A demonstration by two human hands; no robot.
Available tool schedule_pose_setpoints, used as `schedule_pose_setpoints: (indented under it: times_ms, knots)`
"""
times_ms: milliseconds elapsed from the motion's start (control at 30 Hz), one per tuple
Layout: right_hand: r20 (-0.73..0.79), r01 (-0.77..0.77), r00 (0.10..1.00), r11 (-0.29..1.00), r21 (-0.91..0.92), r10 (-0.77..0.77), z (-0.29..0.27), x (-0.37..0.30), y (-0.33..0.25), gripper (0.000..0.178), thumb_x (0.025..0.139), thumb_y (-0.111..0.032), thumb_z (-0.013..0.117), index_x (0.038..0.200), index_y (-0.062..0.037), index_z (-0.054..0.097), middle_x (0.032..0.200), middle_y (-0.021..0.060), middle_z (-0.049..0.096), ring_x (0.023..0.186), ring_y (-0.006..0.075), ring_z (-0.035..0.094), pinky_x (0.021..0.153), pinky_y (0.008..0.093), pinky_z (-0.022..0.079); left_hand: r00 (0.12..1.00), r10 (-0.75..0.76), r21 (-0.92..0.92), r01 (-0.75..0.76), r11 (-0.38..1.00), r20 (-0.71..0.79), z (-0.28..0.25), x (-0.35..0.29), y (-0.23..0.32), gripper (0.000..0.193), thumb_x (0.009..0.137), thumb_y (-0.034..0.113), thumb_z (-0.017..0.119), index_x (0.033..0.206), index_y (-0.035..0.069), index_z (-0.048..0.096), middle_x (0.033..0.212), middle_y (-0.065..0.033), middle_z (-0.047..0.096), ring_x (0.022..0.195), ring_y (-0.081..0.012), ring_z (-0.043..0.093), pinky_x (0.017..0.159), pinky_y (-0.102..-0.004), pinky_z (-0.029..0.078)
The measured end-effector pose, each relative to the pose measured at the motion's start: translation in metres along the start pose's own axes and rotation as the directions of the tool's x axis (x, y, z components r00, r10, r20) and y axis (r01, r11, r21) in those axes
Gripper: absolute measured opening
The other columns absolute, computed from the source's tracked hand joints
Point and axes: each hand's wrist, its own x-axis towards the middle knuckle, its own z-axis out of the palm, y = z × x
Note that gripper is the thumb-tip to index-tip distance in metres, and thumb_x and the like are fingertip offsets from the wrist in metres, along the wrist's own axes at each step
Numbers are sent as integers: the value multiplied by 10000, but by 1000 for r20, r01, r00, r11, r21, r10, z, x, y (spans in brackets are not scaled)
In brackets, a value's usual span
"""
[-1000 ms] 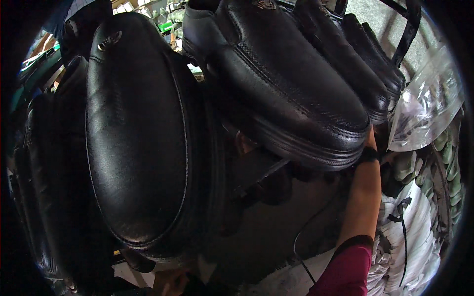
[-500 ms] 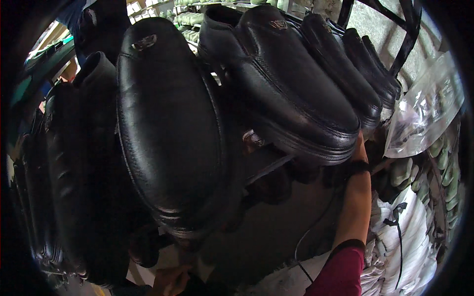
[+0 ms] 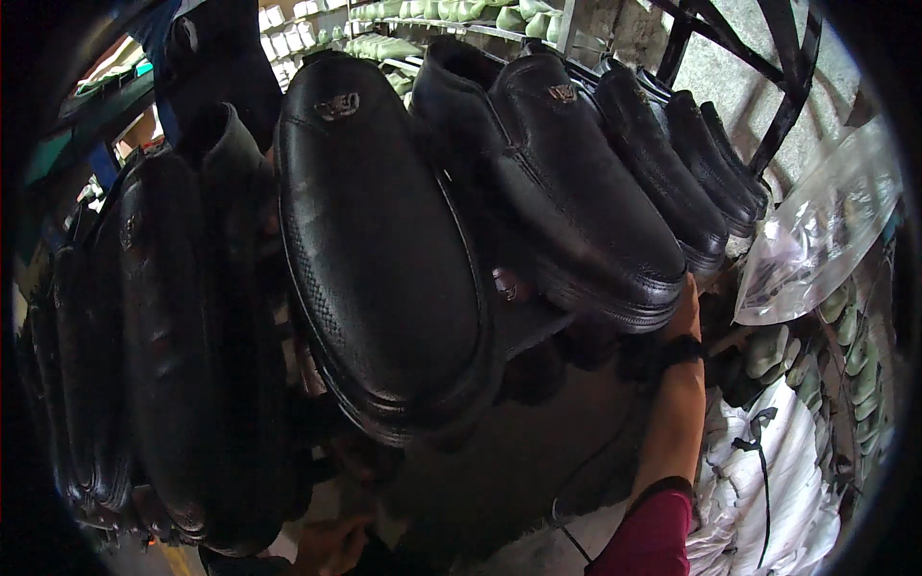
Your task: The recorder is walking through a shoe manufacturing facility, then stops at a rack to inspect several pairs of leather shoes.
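Observation:
A row of black leather slip-on shoes fills the view, toes toward me. The nearest big shoe [image 3: 384, 250] hangs in the middle, and a second shoe [image 3: 576, 202] sits to its right. My right forearm rises from the lower right, in a dark red sleeve with a black wristband. My right hand [image 3: 686, 302] reaches up behind the toe of that second shoe, with its fingers hidden. Only a small part of my left hand [image 3: 331, 545] shows at the bottom edge, below the big shoe. Its grip is not visible.
More black shoes [image 3: 154, 326] line up on the left and further ones [image 3: 701, 163] on the right. A clear plastic bag [image 3: 816, 240] hangs at right above stacked white bundles [image 3: 768, 480] and green shoe lasts [image 3: 768, 350]. A black metal frame [image 3: 788, 106] crosses the top right.
The view has swung left and up: the shoes have slid to the right in the picture and more shoes show on the left. My right hand stays behind the shoe's toe.

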Motion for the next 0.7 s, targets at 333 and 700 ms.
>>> schedule_pose_setpoints:
  times_ms: [333, 700]
  knots:
    - [-214, 14, 969, 889, -459, -126, 24, 5, 7, 365, 878, -282, 493, 1126, -15, 507, 1103, 140, 549, 1004, 252, 523, 873, 346, 394, 949, 273, 636, -115, 763, -156, 0, 4, -7, 298, 905, 191, 441, 1133, 17, 522, 672, -91, 542, 503, -169, 513, 471, -284, 454]
    - [-636, 209, 429, 756, -621, -641, 0, -16, -88, 236, 897, -196, 502, 987, 20, 534, 918, 148, 589, 839, 258, 564, 783, 328, 429, 958, 275, 753, -118, 648, -86, 1, 11, -17, 294, 906, 227, 470, 1123, 38, 529, 801, -87, 565, 625, -181, 537, 566, -298, 472]
